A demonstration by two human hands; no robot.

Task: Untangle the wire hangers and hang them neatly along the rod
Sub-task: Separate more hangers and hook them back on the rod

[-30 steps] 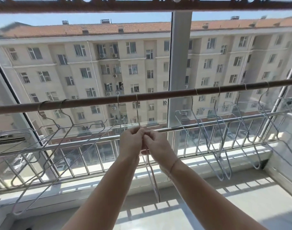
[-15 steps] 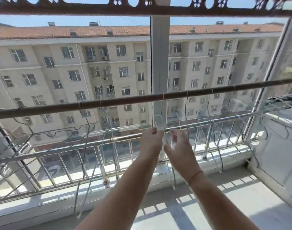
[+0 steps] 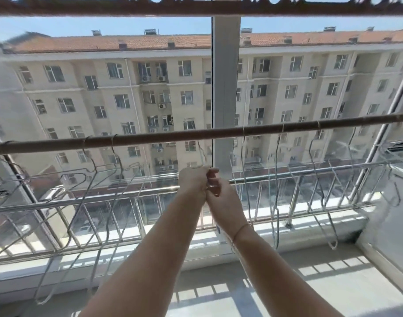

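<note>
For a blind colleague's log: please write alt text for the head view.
The left hand and right hand pinch a hanger just below the rod at a balcony window. Tangled hangers crowd the rod's left; spaced hangers hang on its right. An apartment block stands outside.

You have a single view: the wide-angle camera on your head, facing out and slightly down through the balcony window (image 3: pixel 225 88) toward the apartment block (image 3: pixel 127 92) opposite. The rod (image 3: pixel 161 136) crosses near you at mid-frame, with the balcony floor (image 3: pixel 333 289) along the bottom.
</note>
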